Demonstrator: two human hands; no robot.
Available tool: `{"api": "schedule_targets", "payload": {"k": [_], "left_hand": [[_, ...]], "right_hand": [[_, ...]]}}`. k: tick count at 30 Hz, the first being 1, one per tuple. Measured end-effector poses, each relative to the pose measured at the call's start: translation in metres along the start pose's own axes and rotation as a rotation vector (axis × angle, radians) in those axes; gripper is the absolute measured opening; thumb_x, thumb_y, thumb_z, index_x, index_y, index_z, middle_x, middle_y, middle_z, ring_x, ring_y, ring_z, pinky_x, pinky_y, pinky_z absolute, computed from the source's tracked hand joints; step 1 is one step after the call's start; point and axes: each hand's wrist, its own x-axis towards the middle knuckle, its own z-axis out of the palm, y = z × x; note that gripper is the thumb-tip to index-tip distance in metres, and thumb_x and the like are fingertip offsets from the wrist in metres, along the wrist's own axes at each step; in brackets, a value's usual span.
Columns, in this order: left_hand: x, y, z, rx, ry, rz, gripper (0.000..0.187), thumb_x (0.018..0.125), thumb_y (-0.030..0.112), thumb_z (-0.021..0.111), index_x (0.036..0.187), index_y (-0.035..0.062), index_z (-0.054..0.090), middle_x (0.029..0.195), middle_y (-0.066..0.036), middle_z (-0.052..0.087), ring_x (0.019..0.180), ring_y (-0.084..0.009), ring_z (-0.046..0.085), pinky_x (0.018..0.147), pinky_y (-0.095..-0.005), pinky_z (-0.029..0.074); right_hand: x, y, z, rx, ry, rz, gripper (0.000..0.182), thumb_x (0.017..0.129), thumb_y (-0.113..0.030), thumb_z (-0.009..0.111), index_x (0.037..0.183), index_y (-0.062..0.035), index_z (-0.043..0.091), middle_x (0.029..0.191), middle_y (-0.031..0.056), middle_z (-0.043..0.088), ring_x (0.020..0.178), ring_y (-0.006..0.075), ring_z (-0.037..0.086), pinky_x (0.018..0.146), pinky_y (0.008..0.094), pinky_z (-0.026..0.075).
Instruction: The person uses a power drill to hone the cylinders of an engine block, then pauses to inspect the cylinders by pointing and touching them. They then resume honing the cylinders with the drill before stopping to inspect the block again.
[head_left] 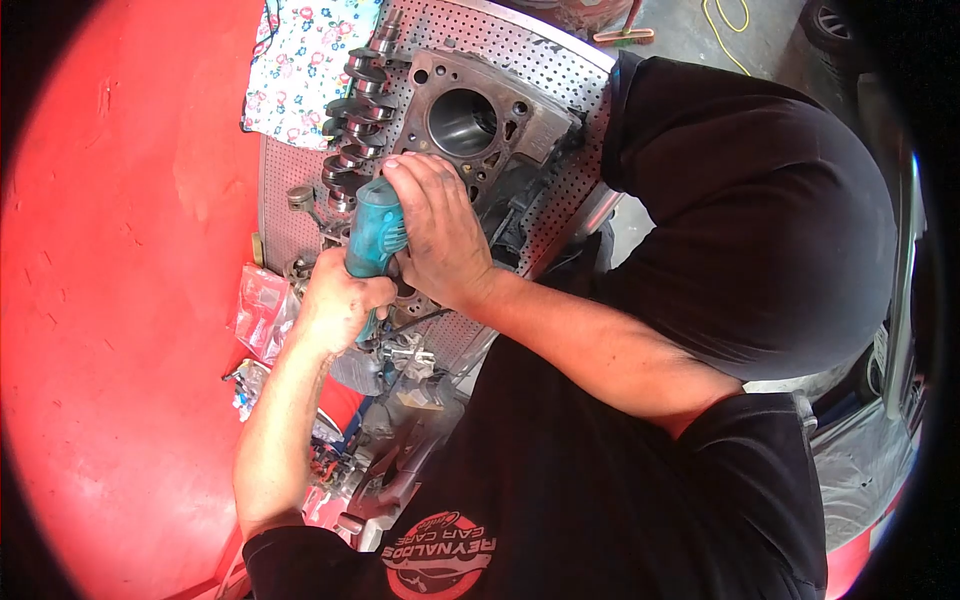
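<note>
My left hand (340, 300) is wrapped round the lower part of a teal power tool (372, 235). Over the tool's upper end and side lies my right hand (440, 230), its fingers together and curved onto the casing. Both hands are above a metal engine block (455, 75), which has a large round bore at its upper end. The tool and hands hide part of the block, and the tool's working tip cannot be seen. A crankshaft (360, 125) lies just left of the block.
The perforated metal bench (530, 45) carries a floral cloth (305, 70), a piston with its rod (300, 200) and a plastic bag (265, 310). A red surface (120, 280) fills the left. Black clothing (760, 210) covers the right; a broom (625, 37) lies beyond.
</note>
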Motion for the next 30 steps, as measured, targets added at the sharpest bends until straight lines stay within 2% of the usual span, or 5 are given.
{"api": "schedule_targets", "payload": {"k": [13, 23, 26, 27, 30], "left_hand": [[0.003, -0.002, -0.003, -0.022, -0.022, -0.009, 0.016, 0.073, 0.004, 0.064, 0.088, -0.0001, 0.067, 0.069, -0.004, 0.064, 0.061, -0.0138, 0.060, 0.060, -0.0300, 0.047], [-0.015, -0.022, -0.015, -0.124, -0.010, 0.097, 0.015, 0.074, 0.003, 0.063, 0.087, -0.0003, 0.067, 0.070, -0.003, 0.063, 0.061, -0.0130, 0.058, 0.058, -0.0293, 0.046], [-0.052, -0.016, -0.018, -0.164, 0.055, 0.092, 0.014, 0.072, 0.002, 0.064, 0.087, 0.0009, 0.065, 0.072, -0.001, 0.062, 0.062, -0.0121, 0.056, 0.059, -0.0272, 0.045], [-0.063, -0.016, -0.022, -0.169, 0.073, 0.084, 0.015, 0.071, 0.001, 0.064, 0.087, 0.0010, 0.065, 0.072, 0.000, 0.062, 0.063, -0.0120, 0.056, 0.059, -0.0269, 0.045], [-0.095, -0.018, -0.029, -0.188, 0.112, 0.065, 0.020, 0.069, -0.001, 0.062, 0.088, 0.0007, 0.065, 0.074, -0.001, 0.062, 0.065, -0.0118, 0.057, 0.060, -0.0265, 0.046]], "right_hand": [[0.002, 0.002, 0.001, 0.028, -0.020, 0.013, 0.082, 0.066, -0.002, 0.072, 0.142, -0.0016, 0.040, 0.136, 0.0207, 0.047, 0.130, 0.0428, 0.048, 0.115, 0.0582, 0.034], [0.004, -0.013, 0.008, -0.001, -0.002, -0.063, 0.065, 0.077, -0.012, 0.068, 0.138, -0.0031, 0.046, 0.132, 0.0178, 0.049, 0.124, 0.0386, 0.050, 0.110, 0.0568, 0.037], [0.007, -0.038, 0.007, 0.017, 0.007, -0.124, 0.079, 0.062, -0.007, 0.077, 0.136, -0.0053, 0.050, 0.130, 0.0142, 0.053, 0.123, 0.0352, 0.052, 0.108, 0.0536, 0.039], [0.008, -0.047, 0.007, 0.027, 0.034, -0.131, 0.065, 0.071, -0.012, 0.073, 0.133, -0.0095, 0.054, 0.129, 0.0122, 0.054, 0.120, 0.0321, 0.053, 0.106, 0.0527, 0.040], [0.013, -0.069, 0.003, 0.048, 0.024, -0.206, 0.052, 0.082, -0.021, 0.064, 0.134, -0.0162, 0.053, 0.124, 0.0121, 0.053, 0.114, 0.0330, 0.056, 0.103, 0.0539, 0.042]]}}
